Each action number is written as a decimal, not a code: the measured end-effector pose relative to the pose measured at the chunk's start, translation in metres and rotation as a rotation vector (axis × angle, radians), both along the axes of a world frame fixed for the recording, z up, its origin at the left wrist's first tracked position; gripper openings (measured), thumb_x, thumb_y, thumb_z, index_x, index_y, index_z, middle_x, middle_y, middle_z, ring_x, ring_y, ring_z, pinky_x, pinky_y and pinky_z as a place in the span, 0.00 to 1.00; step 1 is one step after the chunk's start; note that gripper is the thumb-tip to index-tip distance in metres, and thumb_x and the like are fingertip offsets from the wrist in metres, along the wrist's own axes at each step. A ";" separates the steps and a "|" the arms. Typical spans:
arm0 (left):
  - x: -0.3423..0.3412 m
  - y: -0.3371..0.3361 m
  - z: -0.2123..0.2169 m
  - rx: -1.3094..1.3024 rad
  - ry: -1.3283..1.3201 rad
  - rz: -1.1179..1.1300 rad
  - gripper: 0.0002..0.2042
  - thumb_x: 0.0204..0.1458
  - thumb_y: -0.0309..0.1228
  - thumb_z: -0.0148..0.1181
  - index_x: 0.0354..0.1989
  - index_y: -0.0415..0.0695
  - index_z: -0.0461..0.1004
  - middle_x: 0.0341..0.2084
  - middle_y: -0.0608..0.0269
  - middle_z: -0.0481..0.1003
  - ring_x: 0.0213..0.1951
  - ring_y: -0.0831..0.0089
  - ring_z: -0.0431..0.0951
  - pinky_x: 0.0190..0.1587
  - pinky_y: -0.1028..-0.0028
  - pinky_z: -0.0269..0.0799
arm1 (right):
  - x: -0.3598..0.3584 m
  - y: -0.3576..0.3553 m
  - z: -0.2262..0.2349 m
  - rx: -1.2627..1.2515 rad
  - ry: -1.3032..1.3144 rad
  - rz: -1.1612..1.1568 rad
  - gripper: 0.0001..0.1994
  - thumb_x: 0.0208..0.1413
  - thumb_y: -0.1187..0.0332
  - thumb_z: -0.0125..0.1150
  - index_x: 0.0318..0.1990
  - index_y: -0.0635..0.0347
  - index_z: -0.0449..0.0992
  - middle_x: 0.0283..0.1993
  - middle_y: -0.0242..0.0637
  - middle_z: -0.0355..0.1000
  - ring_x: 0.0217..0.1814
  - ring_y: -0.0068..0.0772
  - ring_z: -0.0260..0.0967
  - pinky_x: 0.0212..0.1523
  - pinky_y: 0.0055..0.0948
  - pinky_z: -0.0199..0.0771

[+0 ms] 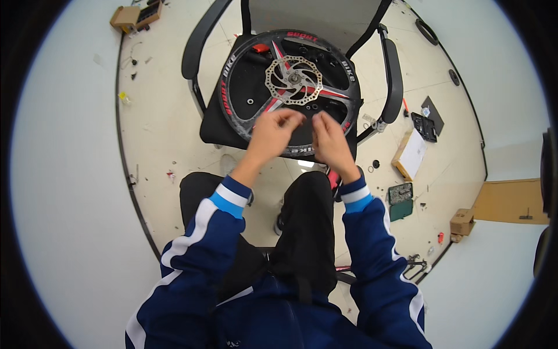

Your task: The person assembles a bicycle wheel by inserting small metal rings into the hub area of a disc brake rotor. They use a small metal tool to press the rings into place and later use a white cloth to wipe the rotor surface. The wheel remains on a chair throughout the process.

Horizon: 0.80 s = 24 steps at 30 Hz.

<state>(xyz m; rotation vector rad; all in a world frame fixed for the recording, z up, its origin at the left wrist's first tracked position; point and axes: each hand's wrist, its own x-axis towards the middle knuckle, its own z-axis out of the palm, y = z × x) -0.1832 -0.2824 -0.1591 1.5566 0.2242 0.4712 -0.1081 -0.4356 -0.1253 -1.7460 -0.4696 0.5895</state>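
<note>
A three-spoke bicycle wheel (228, 93) in black with red and white markings lies flat on the seat of a black armchair (215, 129). A silver disc brake rotor (295, 78) is at its hub. My left hand (274, 134) hovers over the near part of the wheel, thumb and fingertips pinched together. Facing it, a short gap away, my right hand (332, 139) is pinched as well. Anything between the fingertips of either hand is too small or blurred to make out. Small rings (314, 107) lie on the seat just beyond the hands, and another ring (250, 101) sits farther left.
An orange-handled item (261, 48) lies within the wheel's far left part. Chair armrests (392, 72) rise on both sides. On the floor at right are a white-topped flat box (411, 154), a green case (401, 209), a black tool case (424, 127) and a cardboard box (462, 222).
</note>
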 end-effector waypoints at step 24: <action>0.108 0.077 -0.061 -0.106 0.053 0.114 0.18 0.61 0.35 0.61 0.49 0.38 0.60 0.29 0.35 0.79 0.35 0.37 0.80 0.36 0.50 0.74 | 0.102 0.092 -0.021 -0.759 -0.469 -0.170 0.16 0.67 0.64 0.51 0.35 0.71 0.77 0.31 0.56 0.77 0.36 0.55 0.77 0.39 0.43 0.73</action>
